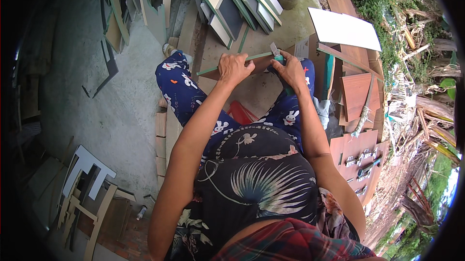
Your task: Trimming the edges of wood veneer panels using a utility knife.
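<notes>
A thin brown board (260, 63) with a green edge lies across in front of me, between my knees. My left hand (234, 69) is closed on its upper edge, fingers bent over it. My right hand (292, 72) is wrapped round a utility knife (275, 49) at the board's right end. The knife's pale metal end points away from me and touches or nearly touches the board's edge. Part of its green handle shows below the palm. How far the blade is out, I cannot make out.
Several green-edged panels (227, 9) lean in a stack ahead. More boards (116, 16) stand at the far left. On the right are a white panel (345, 29), brown boards (358, 94) and metal hinges (363, 159). Cut-out offcuts (92, 174) and a small bottle (141, 212) lie lower left.
</notes>
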A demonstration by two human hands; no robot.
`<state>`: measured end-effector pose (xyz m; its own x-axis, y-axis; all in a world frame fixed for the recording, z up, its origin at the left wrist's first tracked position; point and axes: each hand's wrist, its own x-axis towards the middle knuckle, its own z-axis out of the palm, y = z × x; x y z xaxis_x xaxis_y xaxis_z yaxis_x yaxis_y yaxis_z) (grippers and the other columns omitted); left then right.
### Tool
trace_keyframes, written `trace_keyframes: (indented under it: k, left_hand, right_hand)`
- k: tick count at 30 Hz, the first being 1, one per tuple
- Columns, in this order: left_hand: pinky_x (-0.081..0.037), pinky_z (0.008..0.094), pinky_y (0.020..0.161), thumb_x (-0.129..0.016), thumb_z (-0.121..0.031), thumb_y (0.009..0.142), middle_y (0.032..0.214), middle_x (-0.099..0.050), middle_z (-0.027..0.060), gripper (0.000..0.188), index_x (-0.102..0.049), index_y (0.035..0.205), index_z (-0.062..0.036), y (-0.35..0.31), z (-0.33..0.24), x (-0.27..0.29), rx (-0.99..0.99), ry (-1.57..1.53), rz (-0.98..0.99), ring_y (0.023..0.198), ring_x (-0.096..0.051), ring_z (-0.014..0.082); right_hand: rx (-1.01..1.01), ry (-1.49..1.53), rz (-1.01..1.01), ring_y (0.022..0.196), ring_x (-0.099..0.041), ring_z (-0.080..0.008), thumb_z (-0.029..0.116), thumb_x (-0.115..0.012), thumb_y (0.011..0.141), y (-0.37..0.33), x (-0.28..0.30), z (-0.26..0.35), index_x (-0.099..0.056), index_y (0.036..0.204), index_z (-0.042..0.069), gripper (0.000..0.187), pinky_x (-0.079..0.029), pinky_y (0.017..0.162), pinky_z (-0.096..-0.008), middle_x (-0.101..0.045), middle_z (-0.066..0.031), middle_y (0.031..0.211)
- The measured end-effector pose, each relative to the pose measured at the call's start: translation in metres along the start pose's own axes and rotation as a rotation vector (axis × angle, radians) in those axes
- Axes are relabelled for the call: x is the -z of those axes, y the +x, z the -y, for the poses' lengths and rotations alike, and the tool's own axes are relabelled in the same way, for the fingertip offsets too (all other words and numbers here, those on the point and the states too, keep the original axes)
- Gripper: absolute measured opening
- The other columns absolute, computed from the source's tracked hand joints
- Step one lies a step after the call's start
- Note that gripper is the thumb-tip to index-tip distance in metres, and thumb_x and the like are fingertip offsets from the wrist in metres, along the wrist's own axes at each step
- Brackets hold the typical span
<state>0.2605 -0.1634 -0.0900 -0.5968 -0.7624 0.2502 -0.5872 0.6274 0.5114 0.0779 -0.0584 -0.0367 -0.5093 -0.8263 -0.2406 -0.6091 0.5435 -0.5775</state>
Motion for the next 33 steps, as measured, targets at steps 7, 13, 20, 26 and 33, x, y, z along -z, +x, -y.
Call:
trace_keyframes:
  k: [7,13,20,26,33]
  left_hand:
    - [-0.048,0.0428,0.072,-0.069,-0.032,0.075,0.058,-0.063,0.0133,0.024,-0.071,0.074,-0.0084,0.000,-0.001,-0.004,-0.006,-0.002,0.001,0.058,-0.063,0.0336]
    - [-0.048,0.0431,0.071,-0.069,-0.032,0.075,0.057,-0.063,0.0132,0.024,-0.071,0.075,-0.0082,0.004,0.000,-0.004,-0.028,-0.017,-0.003,0.058,-0.063,0.0337]
    - [-0.049,0.0431,0.072,-0.069,-0.032,0.076,0.058,-0.063,0.0134,0.024,-0.071,0.075,-0.0082,0.009,0.000,-0.007,-0.040,-0.006,0.009,0.058,-0.064,0.0335]
    - [-0.049,0.0431,0.072,-0.069,-0.033,0.076,0.057,-0.063,0.0134,0.024,-0.071,0.076,-0.0086,0.009,0.001,-0.008,-0.028,-0.001,0.028,0.058,-0.064,0.0334]
    - [-0.049,0.0427,0.073,-0.069,-0.033,0.076,0.057,-0.063,0.0133,0.025,-0.072,0.076,-0.0086,0.009,0.001,-0.006,-0.035,0.006,0.025,0.059,-0.064,0.0332]
  right_hand:
    - [0.025,-0.055,-0.039,0.100,-0.068,-0.0386,0.041,-0.071,0.083,-0.002,0.002,0.000,-0.061,0.130,0.002,0.062,-0.052,0.087,-0.0437,-0.071,-0.0255,0.098]
    - [0.085,-0.031,-0.016,0.099,-0.068,-0.0405,0.040,-0.071,0.082,-0.012,0.009,-0.005,-0.060,0.131,0.003,0.062,-0.052,0.087,-0.0440,-0.070,-0.0272,0.099]
    - [0.015,-0.056,-0.060,0.103,-0.066,-0.0409,0.039,-0.070,0.083,-0.004,0.005,-0.004,-0.060,0.130,0.004,0.060,-0.051,0.089,-0.0448,-0.069,-0.0277,0.104]
    - [0.012,-0.014,-0.096,0.103,-0.066,-0.0407,0.039,-0.070,0.083,-0.001,-0.001,-0.004,-0.060,0.129,0.002,0.060,-0.051,0.089,-0.0446,-0.069,-0.0271,0.103]
    - [0.063,0.000,-0.046,0.102,-0.067,-0.0411,0.041,-0.070,0.082,-0.003,0.005,-0.011,-0.060,0.127,-0.001,0.062,-0.050,0.090,-0.0440,-0.069,-0.0281,0.103]
